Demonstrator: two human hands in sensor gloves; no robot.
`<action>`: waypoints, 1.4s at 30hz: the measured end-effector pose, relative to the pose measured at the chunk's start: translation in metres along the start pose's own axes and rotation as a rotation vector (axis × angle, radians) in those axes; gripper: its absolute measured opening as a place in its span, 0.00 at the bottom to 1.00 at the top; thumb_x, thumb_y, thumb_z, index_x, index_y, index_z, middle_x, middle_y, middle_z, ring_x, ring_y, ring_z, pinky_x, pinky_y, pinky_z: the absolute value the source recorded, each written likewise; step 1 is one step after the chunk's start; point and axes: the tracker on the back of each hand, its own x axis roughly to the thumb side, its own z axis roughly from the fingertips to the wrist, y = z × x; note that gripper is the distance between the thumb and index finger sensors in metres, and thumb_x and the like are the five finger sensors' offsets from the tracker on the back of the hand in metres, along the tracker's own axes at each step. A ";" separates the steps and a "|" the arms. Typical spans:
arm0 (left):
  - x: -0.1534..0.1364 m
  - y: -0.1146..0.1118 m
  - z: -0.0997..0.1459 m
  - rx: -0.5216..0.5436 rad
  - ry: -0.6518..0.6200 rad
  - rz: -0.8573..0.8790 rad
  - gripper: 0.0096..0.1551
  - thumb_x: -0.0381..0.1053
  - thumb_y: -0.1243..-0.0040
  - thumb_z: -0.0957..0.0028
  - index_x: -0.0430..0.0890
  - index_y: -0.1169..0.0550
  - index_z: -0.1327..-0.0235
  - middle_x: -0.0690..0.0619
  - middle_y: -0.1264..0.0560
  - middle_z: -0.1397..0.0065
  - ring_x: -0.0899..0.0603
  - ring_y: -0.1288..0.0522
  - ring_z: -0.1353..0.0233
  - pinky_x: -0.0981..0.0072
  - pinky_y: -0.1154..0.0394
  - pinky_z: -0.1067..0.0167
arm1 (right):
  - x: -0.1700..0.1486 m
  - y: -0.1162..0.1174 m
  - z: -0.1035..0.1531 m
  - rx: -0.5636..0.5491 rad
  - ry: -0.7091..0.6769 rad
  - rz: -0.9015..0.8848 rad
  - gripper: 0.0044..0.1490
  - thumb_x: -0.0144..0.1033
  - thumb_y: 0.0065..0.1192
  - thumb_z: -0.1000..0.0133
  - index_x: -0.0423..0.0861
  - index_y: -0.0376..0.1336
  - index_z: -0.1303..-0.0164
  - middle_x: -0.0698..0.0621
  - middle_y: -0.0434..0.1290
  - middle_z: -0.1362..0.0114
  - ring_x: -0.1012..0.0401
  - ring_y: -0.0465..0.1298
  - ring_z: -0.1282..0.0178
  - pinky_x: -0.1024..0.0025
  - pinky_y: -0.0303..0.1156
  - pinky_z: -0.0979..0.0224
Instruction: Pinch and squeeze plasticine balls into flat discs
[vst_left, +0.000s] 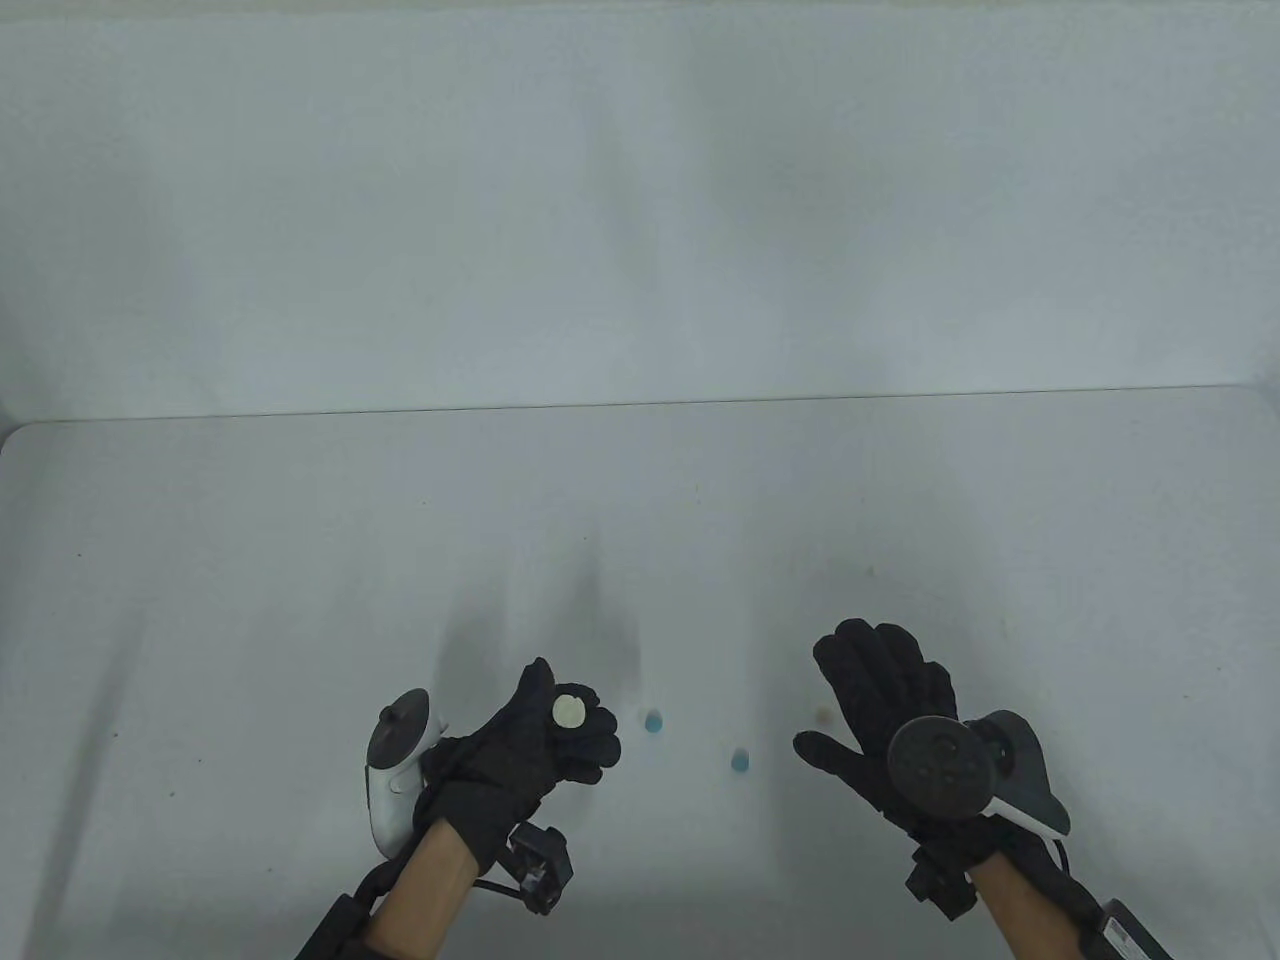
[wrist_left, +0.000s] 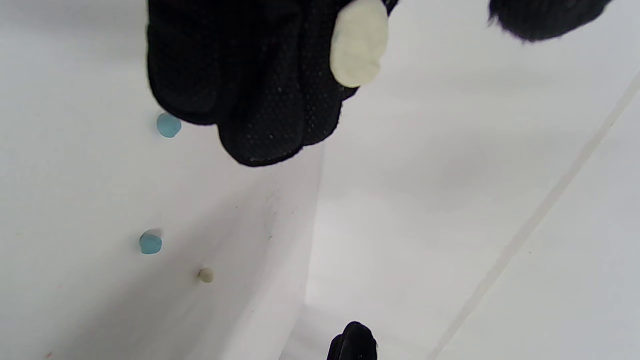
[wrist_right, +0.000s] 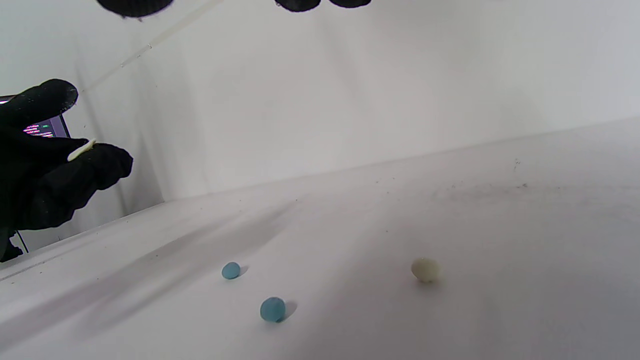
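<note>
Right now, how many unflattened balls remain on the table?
3: a blue ball, a second blue ball nearer the right hand, and a cream ball beside it.

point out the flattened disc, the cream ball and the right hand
disc (vst_left: 570, 711), table view, middle of its flat face, on the left hand's fingers
cream ball (wrist_right: 425, 269), right wrist view, middle of the ball, on the table
right hand (vst_left: 885, 700), table view, back of the glove
</note>
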 end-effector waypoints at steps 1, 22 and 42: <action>0.000 0.001 0.001 0.032 0.010 -0.010 0.48 0.71 0.55 0.43 0.33 0.28 0.31 0.38 0.21 0.36 0.38 0.15 0.42 0.50 0.21 0.40 | 0.000 0.000 0.000 -0.002 0.000 0.001 0.53 0.68 0.41 0.39 0.44 0.42 0.12 0.40 0.43 0.09 0.34 0.47 0.12 0.25 0.51 0.24; -0.001 0.001 -0.001 -0.062 0.016 0.029 0.54 0.70 0.58 0.42 0.27 0.37 0.23 0.31 0.29 0.27 0.28 0.23 0.31 0.41 0.28 0.34 | 0.000 0.001 0.000 0.003 -0.002 -0.006 0.53 0.68 0.41 0.39 0.44 0.42 0.12 0.41 0.43 0.09 0.34 0.47 0.12 0.25 0.51 0.24; -0.001 0.004 -0.004 -0.062 0.018 -0.030 0.50 0.66 0.54 0.41 0.27 0.38 0.24 0.35 0.27 0.30 0.35 0.20 0.34 0.49 0.25 0.34 | 0.000 0.000 0.000 0.004 -0.004 -0.004 0.53 0.68 0.41 0.39 0.44 0.42 0.12 0.42 0.43 0.09 0.34 0.47 0.12 0.25 0.51 0.24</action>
